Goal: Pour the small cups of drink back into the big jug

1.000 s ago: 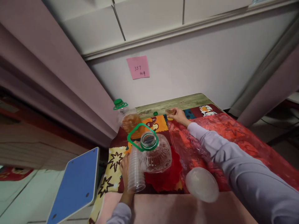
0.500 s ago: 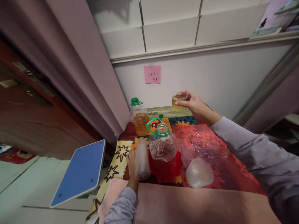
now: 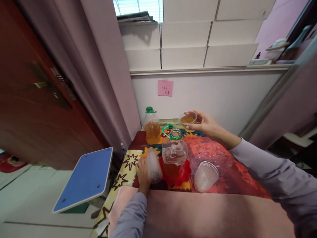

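Observation:
My right hand (image 3: 206, 124) holds a small clear cup of amber liquid (image 3: 188, 119) in the air above the far end of the table. My left hand (image 3: 143, 168) grips a stack of clear plastic cups (image 3: 154, 167) standing on the patterned tablecloth (image 3: 123, 165). Between the hands stands an open jug with a green neck ring (image 3: 174, 152), amber liquid low in it. A capped bottle of amber liquid (image 3: 152, 126) stands behind it at the far left.
Another stack of clear cups (image 3: 205, 176) lies on its side on the crinkled red plastic sheet (image 3: 223, 162). A blue board (image 3: 85, 178) leans left of the table. A pink note (image 3: 165, 88) is stuck on the wall behind; curtain and a wooden door at left.
My right hand lifted the filled cup off the far end of the table and now holds it in the air. The view tilted up. My left hand stayed on the cup stack.

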`<action>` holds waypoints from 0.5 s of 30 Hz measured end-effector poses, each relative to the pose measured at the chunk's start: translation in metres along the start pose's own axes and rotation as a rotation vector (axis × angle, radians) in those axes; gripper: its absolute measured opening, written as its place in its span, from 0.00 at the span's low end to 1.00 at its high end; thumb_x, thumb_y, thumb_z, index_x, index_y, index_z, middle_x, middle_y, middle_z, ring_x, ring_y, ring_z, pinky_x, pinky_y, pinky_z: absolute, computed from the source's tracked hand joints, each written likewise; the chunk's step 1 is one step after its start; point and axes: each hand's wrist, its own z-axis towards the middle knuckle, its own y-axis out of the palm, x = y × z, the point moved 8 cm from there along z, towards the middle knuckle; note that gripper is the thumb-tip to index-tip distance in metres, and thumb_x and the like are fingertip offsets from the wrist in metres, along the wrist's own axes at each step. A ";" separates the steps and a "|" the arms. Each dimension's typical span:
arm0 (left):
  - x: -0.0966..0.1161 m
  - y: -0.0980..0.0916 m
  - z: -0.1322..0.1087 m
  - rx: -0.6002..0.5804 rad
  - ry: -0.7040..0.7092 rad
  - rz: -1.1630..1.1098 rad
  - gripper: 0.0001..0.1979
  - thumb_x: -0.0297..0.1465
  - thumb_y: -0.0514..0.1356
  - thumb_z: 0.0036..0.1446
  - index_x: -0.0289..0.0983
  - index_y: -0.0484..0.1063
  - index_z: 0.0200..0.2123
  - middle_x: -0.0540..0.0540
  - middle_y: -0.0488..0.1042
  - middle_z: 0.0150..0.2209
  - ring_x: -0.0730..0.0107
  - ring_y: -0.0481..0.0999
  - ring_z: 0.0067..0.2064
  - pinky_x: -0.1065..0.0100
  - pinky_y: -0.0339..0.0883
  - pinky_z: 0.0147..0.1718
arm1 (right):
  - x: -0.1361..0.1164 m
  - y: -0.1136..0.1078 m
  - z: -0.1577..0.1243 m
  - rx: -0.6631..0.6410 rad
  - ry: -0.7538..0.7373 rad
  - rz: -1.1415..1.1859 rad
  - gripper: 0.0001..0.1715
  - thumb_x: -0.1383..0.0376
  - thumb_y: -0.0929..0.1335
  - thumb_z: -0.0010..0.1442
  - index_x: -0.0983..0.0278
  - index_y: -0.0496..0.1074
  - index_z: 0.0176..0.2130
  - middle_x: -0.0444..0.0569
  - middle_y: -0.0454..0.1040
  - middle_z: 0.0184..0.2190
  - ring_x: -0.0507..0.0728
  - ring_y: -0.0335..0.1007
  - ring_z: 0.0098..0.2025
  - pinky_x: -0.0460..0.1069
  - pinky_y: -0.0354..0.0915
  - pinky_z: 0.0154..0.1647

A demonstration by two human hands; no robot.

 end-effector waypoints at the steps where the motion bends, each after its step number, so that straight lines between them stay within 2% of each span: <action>1: 0.000 0.000 0.000 0.003 -0.001 -0.005 0.29 0.21 0.46 0.69 0.32 0.75 0.66 0.28 0.74 0.69 0.45 0.73 0.71 0.43 0.69 0.69 | -0.002 0.002 -0.002 -0.009 -0.001 -0.013 0.39 0.53 0.85 0.48 0.60 0.78 0.55 0.56 0.86 0.53 0.67 0.84 0.55 0.67 0.79 0.59; 10: -0.003 0.004 -0.005 0.023 -0.024 -0.031 0.29 0.21 0.45 0.69 0.32 0.75 0.66 0.28 0.73 0.70 0.43 0.72 0.72 0.37 0.65 0.72 | -0.009 0.014 -0.008 -0.058 0.061 -0.008 0.39 0.55 0.85 0.46 0.58 0.78 0.55 0.54 0.85 0.54 0.66 0.83 0.56 0.65 0.76 0.63; 15: -0.003 0.003 -0.005 0.031 -0.032 -0.029 0.29 0.22 0.46 0.69 0.36 0.77 0.65 0.31 0.75 0.68 0.45 0.73 0.70 0.41 0.68 0.71 | -0.007 0.010 -0.008 -0.047 0.075 -0.029 0.38 0.57 0.84 0.46 0.58 0.78 0.55 0.52 0.85 0.54 0.66 0.83 0.56 0.64 0.76 0.63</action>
